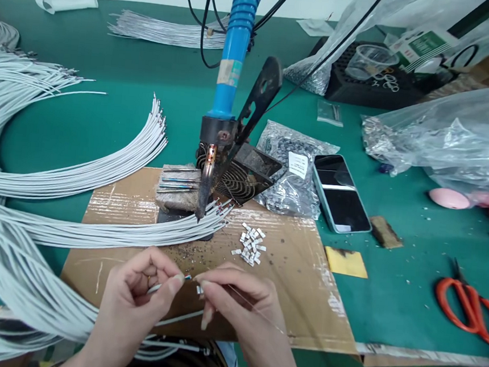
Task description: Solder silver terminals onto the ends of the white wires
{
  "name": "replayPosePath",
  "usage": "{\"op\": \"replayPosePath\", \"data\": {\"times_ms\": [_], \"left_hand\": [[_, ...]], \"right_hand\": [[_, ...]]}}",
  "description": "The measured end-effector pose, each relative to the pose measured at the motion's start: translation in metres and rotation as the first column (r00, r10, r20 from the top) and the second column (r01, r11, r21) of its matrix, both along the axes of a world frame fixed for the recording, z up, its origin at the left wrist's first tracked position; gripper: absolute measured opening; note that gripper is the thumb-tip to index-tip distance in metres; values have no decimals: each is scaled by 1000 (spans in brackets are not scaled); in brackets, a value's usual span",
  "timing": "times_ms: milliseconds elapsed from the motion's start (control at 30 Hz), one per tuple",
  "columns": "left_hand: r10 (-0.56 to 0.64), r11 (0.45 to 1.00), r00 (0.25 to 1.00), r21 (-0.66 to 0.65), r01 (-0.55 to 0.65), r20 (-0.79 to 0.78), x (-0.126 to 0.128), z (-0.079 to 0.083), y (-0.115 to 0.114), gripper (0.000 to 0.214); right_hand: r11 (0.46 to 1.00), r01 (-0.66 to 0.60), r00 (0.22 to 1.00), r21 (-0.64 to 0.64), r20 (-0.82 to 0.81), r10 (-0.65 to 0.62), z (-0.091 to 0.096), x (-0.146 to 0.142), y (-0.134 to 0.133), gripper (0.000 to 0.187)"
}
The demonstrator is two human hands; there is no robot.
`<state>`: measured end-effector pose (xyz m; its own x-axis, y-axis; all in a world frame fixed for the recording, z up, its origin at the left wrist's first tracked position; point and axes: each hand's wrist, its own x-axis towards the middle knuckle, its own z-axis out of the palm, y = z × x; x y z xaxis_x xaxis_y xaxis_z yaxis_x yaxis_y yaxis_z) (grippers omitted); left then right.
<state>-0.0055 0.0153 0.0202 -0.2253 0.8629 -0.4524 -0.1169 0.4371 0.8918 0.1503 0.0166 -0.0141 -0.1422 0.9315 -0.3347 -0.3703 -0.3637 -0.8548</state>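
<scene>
My left hand [138, 294] pinches the stripped end of a thin white wire [181, 317] low over a cardboard sheet [287, 284]. Facing it, my right hand [236, 300] pinches a tiny white connector piece [199, 289] and a fine strand of solder wire [259, 310]; wire tip and piece nearly meet between the fingertips. A small heap of the same white pieces [251, 244] lies just beyond. A blue-handled soldering iron [229, 91] stands tip-down in a black holder [246, 166] behind them.
Bundles of white wires [56, 178] fan across the left half of the green table. A phone [341, 193], bags of small parts [292, 176], orange scissors [471, 306] and a yellow sponge [346, 262] lie to the right. Large plastic bags [449, 138] fill the far right.
</scene>
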Motion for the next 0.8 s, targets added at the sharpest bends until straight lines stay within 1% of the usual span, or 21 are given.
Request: {"op": "replayPosePath", "data": {"times_ms": [133,267,367,467,533,667,800], "left_hand": [[-28,1000,1000,-9,28,-8,-1,0,-1,18],[-54,998,999,-16,54,2,-1,-1,-2,20],[-45,999,999,-10,45,25,-1,-1,-3,20],[-35,999,999,-7,35,27,-1,-1,-2,19],[-33,999,999,-1,33,21,0,-1,-2,19],[-28,1000,999,-8,28,19,-1,-1,-3,19],[-27,1000,999,-12,27,39,0,-1,-3,20]], "right_hand": [[999,-30,999,28,-35,31,-4,-7,-1,11],[1000,-22,1000,-8,-18,22,-3,-6,-1,15],[999,3,1000,-33,-7,-3,0,-7,-2,16],[995,36,999,-90,3,-36,4,-8,-3,16],[993,36,999,-115,-10,-37,6,-9,-4,17],[992,30,999,-120,-32,-34,9,-10,-4,17],[993,29,999,-110,-23,-32,8,-9,-4,16]]}}
